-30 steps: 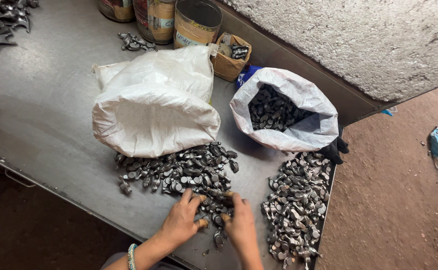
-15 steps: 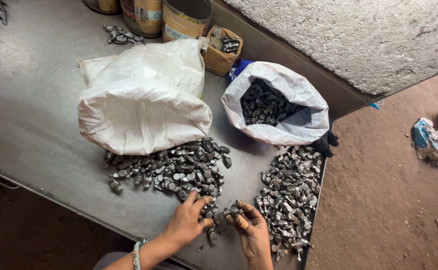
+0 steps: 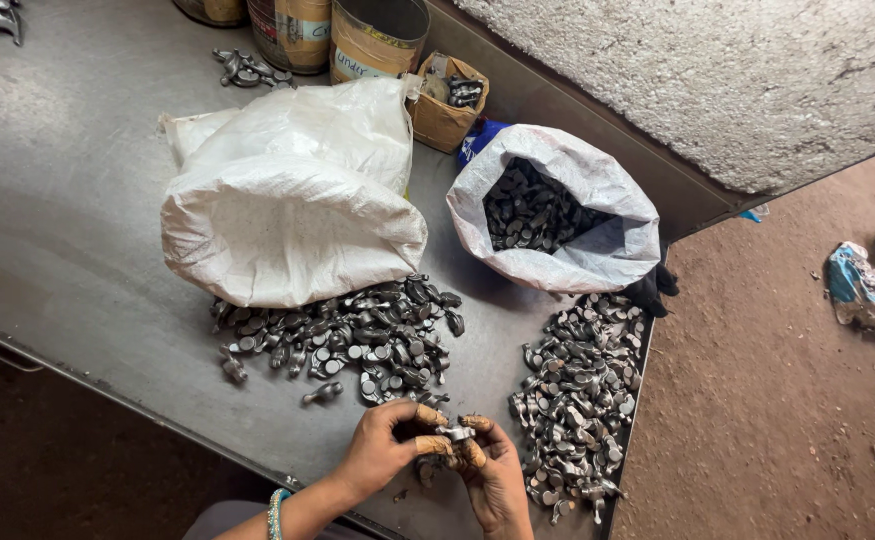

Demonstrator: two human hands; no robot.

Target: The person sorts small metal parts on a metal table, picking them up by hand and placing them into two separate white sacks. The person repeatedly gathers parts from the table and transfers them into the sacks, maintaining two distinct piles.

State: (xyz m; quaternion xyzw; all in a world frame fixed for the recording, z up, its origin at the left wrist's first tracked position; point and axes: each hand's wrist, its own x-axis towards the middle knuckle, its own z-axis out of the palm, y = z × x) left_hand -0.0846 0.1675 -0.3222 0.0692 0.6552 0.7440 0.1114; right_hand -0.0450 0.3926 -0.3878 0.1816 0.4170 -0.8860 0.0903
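My left hand [image 3: 382,450] and my right hand [image 3: 495,470] meet near the table's front edge, both closed on one small grey metal part [image 3: 454,434] held between taped fingertips. Just above the hands lies a spread heap of the same metal parts [image 3: 347,335], spilling from under a full white sack [image 3: 287,200] lying on its side. To the right of my hands is a second heap of metal parts [image 3: 582,385] along the table's right edge. An open white sack [image 3: 557,215] holding more parts stands behind that heap.
The grey metal table [image 3: 67,230] carries round tins [image 3: 377,40] and a small cardboard box [image 3: 447,100] at the back, plus loose parts [image 3: 247,68]. A rough wall rises behind. Brown dirt floor with scraps of litter [image 3: 857,285] lies to the right.
My hands have lifted off the heap and drawn together toward me, now holding one part between the fingertips. The view has shifted slightly.
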